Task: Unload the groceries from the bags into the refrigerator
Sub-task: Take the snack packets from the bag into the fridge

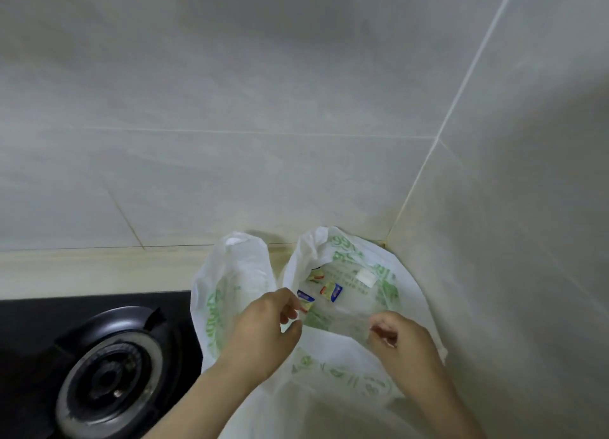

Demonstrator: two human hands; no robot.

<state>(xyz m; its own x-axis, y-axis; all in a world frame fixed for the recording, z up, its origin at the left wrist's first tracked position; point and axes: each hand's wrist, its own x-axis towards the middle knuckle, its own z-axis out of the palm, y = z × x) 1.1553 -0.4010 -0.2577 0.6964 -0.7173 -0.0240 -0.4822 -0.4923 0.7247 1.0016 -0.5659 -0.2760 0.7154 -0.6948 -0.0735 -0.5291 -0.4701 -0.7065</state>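
Both hands are at the mouth of a white bag with green print, which stands in the back right corner of the counter, pushed up against the tiled wall. The left hand has its fingers curled and thumb tucked under, and it seems to pinch the bag's left rim. The right hand has its fingers bent tight on the thin plastic at the near rim. Held apart like this, the hands stretch the opening wide, most likely so the person can see and reach what lies at the bottom.

Inside are a few small packets in blue, yellow and red, loose and scattered on the bag's floor; they are too small to read. The plastic is thin and limp, so the mouth would probably sag shut if either hand let go.

A second bag of the same kind stands just to the left, touching or nearly touching the first, with its top slumped — what it holds is hidden. Left of that, at the counter's near left side, is a black gas burner, close enough to the bags to call for some care.

The refrigerator is out of view, so the unloading looks barely begun.
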